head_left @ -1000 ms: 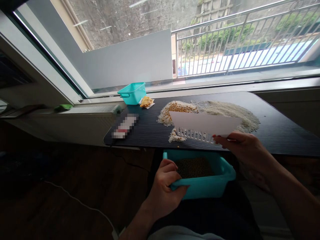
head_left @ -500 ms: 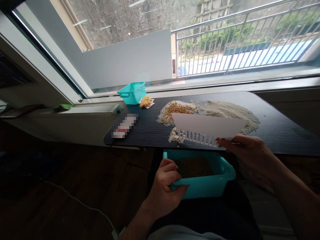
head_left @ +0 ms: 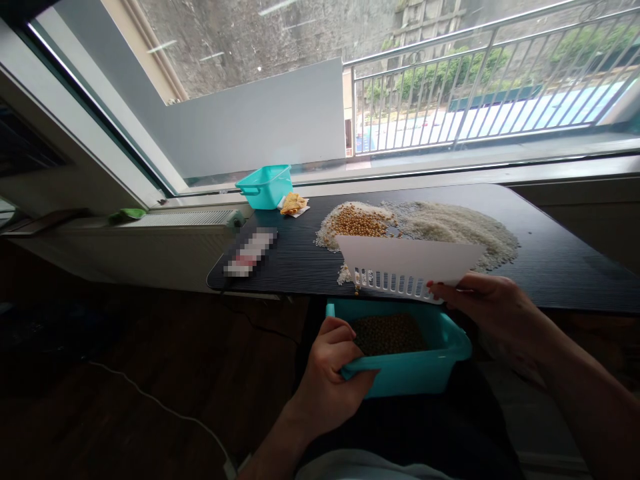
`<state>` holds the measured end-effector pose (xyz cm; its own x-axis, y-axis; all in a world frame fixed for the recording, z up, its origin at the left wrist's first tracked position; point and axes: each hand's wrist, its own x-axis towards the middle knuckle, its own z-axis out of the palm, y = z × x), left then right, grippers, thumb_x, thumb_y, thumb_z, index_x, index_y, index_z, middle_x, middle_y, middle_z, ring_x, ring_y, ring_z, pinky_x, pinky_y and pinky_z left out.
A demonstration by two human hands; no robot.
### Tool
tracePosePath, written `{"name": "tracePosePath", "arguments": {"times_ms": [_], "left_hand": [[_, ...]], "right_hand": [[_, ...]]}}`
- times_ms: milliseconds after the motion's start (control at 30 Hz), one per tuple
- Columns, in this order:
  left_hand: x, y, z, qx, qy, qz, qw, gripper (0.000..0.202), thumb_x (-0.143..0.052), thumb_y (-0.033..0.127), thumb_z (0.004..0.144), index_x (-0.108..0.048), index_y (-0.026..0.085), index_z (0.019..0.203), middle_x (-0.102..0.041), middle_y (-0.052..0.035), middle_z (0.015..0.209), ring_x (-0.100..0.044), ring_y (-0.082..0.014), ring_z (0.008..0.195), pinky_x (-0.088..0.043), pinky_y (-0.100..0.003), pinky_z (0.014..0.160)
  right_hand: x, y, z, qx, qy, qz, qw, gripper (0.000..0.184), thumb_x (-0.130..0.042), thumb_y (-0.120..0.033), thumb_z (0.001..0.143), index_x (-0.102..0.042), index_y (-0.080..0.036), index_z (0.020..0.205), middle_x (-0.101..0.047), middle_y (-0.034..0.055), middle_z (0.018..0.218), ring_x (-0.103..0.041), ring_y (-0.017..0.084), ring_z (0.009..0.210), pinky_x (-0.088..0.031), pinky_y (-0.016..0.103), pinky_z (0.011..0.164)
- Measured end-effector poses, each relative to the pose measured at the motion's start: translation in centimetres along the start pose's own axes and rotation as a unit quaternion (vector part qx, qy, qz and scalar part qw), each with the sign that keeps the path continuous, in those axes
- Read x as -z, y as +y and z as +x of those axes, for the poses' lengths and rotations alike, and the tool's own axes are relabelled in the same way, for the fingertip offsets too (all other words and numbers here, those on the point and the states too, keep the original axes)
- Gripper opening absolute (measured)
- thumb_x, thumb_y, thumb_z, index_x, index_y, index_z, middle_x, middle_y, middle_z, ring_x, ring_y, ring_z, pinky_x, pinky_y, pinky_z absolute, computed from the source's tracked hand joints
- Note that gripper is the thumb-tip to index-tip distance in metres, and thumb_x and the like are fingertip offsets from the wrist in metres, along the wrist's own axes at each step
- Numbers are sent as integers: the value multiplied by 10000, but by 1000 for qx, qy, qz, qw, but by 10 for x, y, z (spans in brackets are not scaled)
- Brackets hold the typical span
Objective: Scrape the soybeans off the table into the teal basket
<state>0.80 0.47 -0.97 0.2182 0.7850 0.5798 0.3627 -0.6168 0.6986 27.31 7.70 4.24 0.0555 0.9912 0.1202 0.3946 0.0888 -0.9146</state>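
Note:
My left hand [head_left: 333, 370] grips the near left rim of a turquoise plastic bin [head_left: 415, 377], held below the table's front edge. Inside the bin lies a layer of small brownish round beans or peas [head_left: 390, 333]. With my right hand [head_left: 480, 293] I pinch the right end of a white slotted scraper [head_left: 407, 257], its slots pointing down near the table edge. Beyond it are yellow round peas [head_left: 363, 220] mixed with white rice, and to their right a wide heap of rice [head_left: 460, 227]. A small rice patch [head_left: 344, 274] shows at the scraper's left end.
On the dark table [head_left: 560, 260], a smaller turquoise basket [head_left: 265, 187] stands at the back left beside a yellow snack-like piece on white paper [head_left: 295, 204]. A blurred-out flat object [head_left: 250, 252] lies at the left. A window and radiator [head_left: 195, 219] border the table.
My right hand has drawn the white scraper slightly towards me and to the left, nearer the table's front edge. My left hand and the bin have stayed in place.

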Motion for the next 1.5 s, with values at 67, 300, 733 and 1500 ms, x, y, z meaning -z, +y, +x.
{"name": "tracePosePath", "arguments": {"times_ms": [67, 300, 733, 1500], "left_hand": [[0, 0, 0, -2, 0, 0, 1000, 371, -770, 65, 828, -499, 212, 621, -528, 1, 630, -622, -216, 842, -557, -321, 783], [0, 0, 0, -3, 0, -1, 1000, 376, -767, 70, 831, -488, 215, 625, -514, 0, 629, -615, -220, 839, -548, -316, 757], [0, -2, 0, -13, 0, -2, 1000, 366, -772, 68, 829, -496, 214, 639, -522, 1, 640, -616, -220, 848, -542, -304, 758], [-2, -3, 0, -25, 5, -4, 1000, 371, -776, 70, 830, -484, 214, 652, -509, 12, 637, -608, -208, 840, -538, -292, 765]], "right_hand": [[0, 0, 0, 0, 2, 6, 1000, 532, -879, -768, 581, -808, -241, 611, -791, 86, 688, -708, 262, 682, -581, 367, 643], [1, 3, 0, -3, -13, 13, 1000, 536, -892, -762, 578, -861, -236, 679, -835, 103, 770, -738, 280, 716, -608, 381, 659], [2, 11, 1, 2, -28, 33, 999, 656, -876, -869, 525, -901, -253, 748, -865, 95, 855, -773, 302, 782, -661, 434, 779], [1, 5, 1, -9, -24, 29, 999, 695, -877, -885, 492, -877, -224, 708, -848, 108, 807, -751, 288, 743, -644, 412, 738]]}}
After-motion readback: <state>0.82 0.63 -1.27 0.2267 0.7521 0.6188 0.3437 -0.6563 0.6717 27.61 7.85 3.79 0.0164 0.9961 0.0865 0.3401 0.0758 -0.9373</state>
